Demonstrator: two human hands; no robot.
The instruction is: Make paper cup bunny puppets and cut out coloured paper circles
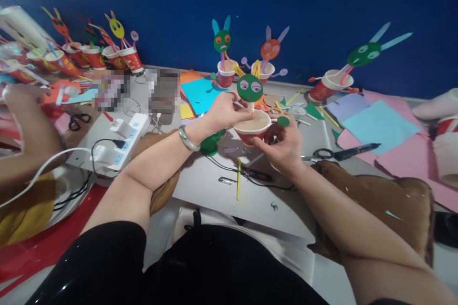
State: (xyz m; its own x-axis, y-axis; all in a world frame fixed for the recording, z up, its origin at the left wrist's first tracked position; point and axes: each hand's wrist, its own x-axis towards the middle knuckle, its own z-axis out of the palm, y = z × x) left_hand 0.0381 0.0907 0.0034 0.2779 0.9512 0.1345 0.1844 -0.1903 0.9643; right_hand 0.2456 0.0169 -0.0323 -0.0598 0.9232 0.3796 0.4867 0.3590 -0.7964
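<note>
A red and white paper cup (252, 128) is in my right hand (286, 145), whose fingers wrap round its right side. My left hand (229, 112) reaches over the cup's rim, its fingers closed at the white stick under a green paper face (250, 88). That face has two white eyes and yellow strips on top. From the cup's right side a small green paper disc (283, 121) sticks out over my right hand. Where my left fingertips meet the stick is partly hidden.
Behind stand paper-cup figures with a green face (222, 41), an orange face (270, 49) and another green face (364, 54). A white power strip (125, 145), black scissors (331, 153), a yellow strip (238, 178) and coloured paper (382, 126) lie around. A co-worker's arm (30, 128) is at left.
</note>
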